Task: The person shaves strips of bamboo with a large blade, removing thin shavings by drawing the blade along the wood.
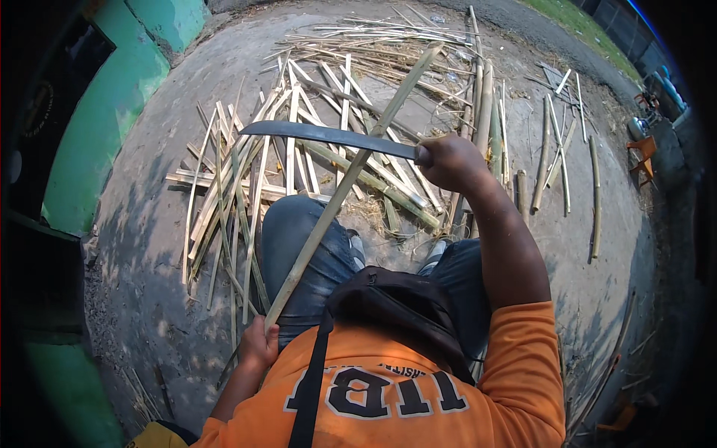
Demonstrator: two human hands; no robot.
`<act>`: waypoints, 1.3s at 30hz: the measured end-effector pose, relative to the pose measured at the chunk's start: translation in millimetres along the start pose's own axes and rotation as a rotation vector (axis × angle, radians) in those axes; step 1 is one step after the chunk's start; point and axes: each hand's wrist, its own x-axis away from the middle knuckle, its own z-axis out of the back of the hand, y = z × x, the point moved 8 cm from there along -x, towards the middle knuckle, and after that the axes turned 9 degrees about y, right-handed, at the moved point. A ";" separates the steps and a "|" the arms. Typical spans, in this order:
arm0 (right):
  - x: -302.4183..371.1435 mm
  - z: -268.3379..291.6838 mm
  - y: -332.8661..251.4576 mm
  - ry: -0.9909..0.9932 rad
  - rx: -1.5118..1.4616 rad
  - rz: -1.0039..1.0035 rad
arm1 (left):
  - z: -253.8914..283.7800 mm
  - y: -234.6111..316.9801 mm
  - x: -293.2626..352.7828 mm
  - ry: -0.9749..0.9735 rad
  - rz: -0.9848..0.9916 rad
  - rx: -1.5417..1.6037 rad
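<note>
A long split bamboo strip point(314, 240) slants from my left hip up and away over my lap. Near its lower end my left hand point(258, 343) is closed around it. My right hand point(453, 163) grips the handle of a machete point(328, 134), out in front and to the right. The dark, slightly curved blade points left and crosses the upper part of the strip. Whether the edge touches the bamboo or lies just over it, I cannot tell. Most of the handle is hidden in my fist.
Ahead and to the left, split bamboo strips point(224, 187) lie in a loose heap on the concrete ground. Whole bamboo poles point(484, 104) lie ahead right, with shorter canes point(594, 196) further right. A green wall point(104, 142) stands left. An orange chair point(642, 158) is at far right.
</note>
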 end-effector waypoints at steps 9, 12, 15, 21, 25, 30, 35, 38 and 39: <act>-6.5 -11.1 33.6 -0.044 -0.127 -0.181 | 3.2 6.8 -5.4 0.033 -0.023 -0.030; -3.6 -11.5 34.3 0.017 0.046 -0.114 | 7.5 6.9 -4.4 0.016 -0.015 -0.062; -0.4 -5.5 15.6 0.008 -0.042 -0.104 | 1.8 -2.2 -0.5 0.011 -0.018 -0.044; 10.2 4.6 -34.5 0.179 -0.128 0.252 | -4.1 -0.4 -4.3 0.002 -0.049 0.038; -13.9 12.3 26.2 0.311 -0.020 0.018 | -6.4 -3.2 -8.2 0.069 -0.112 0.033; -6.9 13.0 20.2 0.259 -0.062 0.000 | -7.2 -4.9 -7.1 0.035 -0.085 0.014; 2.1 6.9 -31.7 0.172 -0.033 0.211 | -8.2 -2.5 -6.1 0.039 -0.086 0.071; -3.0 18.2 -17.2 0.274 -0.041 0.210 | -3.4 -1.1 -5.8 0.034 -0.108 0.093; -7.3 25.4 -1.6 0.311 -0.008 0.138 | -2.5 -4.3 -6.4 0.028 -0.091 0.065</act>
